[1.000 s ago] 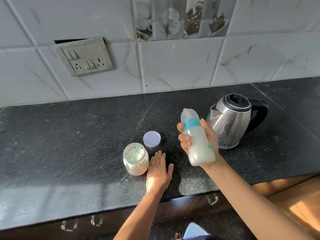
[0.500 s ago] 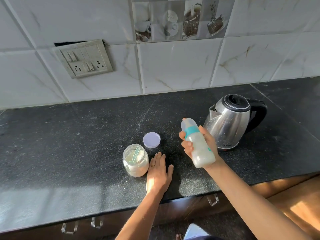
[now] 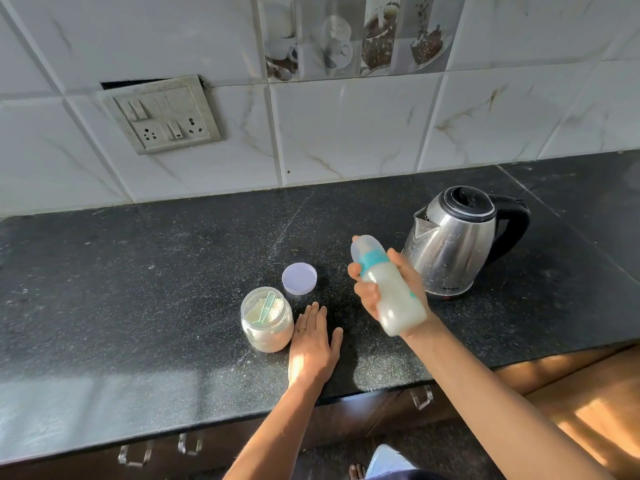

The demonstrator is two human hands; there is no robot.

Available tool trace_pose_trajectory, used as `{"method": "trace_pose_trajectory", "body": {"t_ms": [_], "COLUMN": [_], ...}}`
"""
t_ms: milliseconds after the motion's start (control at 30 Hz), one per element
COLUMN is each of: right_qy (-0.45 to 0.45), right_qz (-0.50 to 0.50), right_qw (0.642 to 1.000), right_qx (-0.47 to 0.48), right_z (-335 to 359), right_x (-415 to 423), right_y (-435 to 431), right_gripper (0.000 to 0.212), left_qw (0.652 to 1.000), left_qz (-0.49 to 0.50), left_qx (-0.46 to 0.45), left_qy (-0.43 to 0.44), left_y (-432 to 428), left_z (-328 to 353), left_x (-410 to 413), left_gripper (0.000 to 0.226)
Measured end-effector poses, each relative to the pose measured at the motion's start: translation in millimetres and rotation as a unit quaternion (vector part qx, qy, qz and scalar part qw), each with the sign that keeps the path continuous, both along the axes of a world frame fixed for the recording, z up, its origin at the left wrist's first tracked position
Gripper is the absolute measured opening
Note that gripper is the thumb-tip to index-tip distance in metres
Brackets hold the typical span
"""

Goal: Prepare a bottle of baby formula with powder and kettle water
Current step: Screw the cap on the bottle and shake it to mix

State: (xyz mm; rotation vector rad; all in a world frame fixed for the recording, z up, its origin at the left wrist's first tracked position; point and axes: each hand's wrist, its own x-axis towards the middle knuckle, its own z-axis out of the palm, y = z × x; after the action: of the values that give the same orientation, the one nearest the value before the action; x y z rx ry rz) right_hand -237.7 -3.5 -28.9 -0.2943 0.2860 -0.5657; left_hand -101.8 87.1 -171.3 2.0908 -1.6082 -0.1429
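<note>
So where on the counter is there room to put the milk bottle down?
The black stone counter is bare left of the open glass powder jar, out to the wall. The front right corner below the steel kettle is bare too. It is crowded between jar, round lilac lid, flat left hand and the right hand gripping the cloudy baby bottle.

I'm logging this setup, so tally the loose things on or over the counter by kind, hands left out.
Baby bottle: 1
Kettle: 1
Powder jar: 1
Jar lid: 1
Scoop: 1
Total: 5
</note>
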Motion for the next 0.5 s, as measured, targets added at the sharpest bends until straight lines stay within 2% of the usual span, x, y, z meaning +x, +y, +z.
{"method": "trace_pose_trajectory", "body": {"t_ms": [67,167,300,433,500], "right_qy": [0.019,-0.007,0.023,-0.02,-0.029], "right_qz": [-0.017,-0.042,-0.018,-0.04,-0.002], "right_qw": [0.999,0.999,0.997,0.999,0.999], "right_qx": [-0.048,0.014,-0.07,0.003,-0.028], "right_z": [3,0,1,7,12], "right_x": [1,2,3,4,4], "right_y": [-1,-1,2,1,-1], "right_gripper": [0.065,0.076,0.063,0.07,0.062], "left_qw": [1.0,1.0,1.0,1.0,1.0], "left_qz": [0.001,0.003,-0.001,-0.001,0.0], "left_qx": [-0.003,0.001,0.001,0.003,0.002], "left_qy": [-0.001,0.01,0.008,0.008,0.008], "left_y": [0,1,0,1,1], "left_z": [0,-1,-1,-2,-1], "left_x": [0,0,0,1,1], "left_gripper": [0.06,0.061,0.061,0.06,0.06]}}
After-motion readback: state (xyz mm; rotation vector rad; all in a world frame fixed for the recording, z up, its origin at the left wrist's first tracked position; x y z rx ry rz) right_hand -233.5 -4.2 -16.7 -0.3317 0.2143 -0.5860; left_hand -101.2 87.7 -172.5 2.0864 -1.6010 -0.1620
